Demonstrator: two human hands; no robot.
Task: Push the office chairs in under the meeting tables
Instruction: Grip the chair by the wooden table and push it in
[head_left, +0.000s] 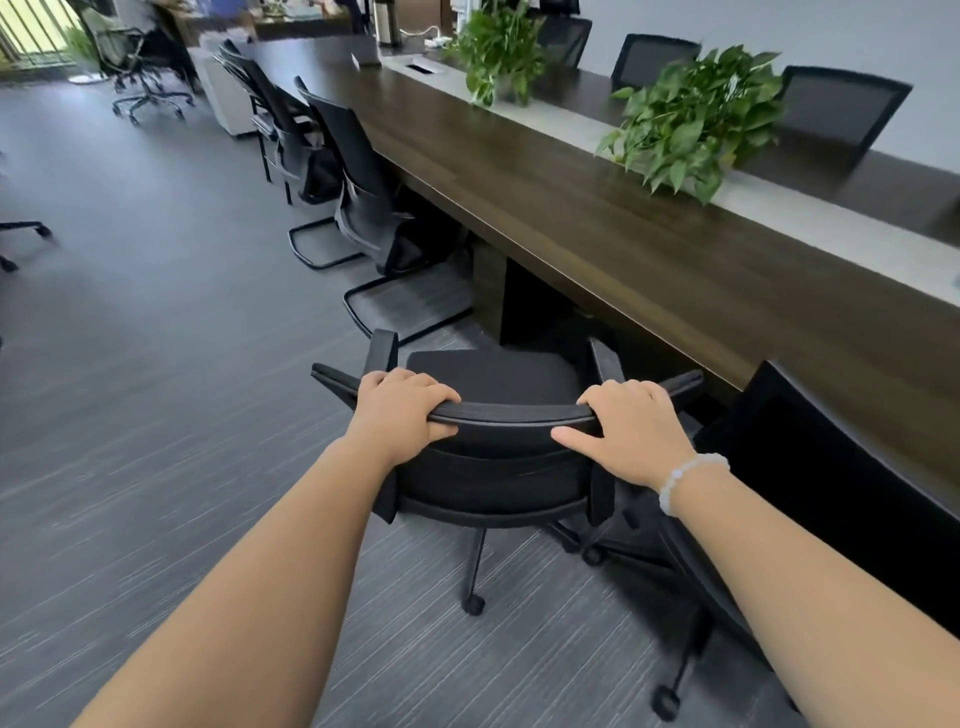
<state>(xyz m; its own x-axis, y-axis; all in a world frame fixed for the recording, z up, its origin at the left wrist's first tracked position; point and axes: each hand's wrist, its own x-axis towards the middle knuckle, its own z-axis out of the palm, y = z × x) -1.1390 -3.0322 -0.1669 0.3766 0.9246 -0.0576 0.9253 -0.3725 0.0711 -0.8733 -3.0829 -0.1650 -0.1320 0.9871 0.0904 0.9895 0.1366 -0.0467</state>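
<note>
Now L hand (402, 415) & R hand (636, 434) fingers grip office chair (493, 478) back top, near table (571, 208) w/ potted plant (696, 119).

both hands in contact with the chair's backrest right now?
Touching. Head view: left hand and right hand both lie on the backrest top edge, fingers curled over it.

Both forearms bare all the way to my hands: left hand (402, 415), right hand (636, 434). Right wrist has one bracelet (688, 473) of round pale beads (whitish, a bit translucent, single row), sitting snug just behind the hand.
</note>
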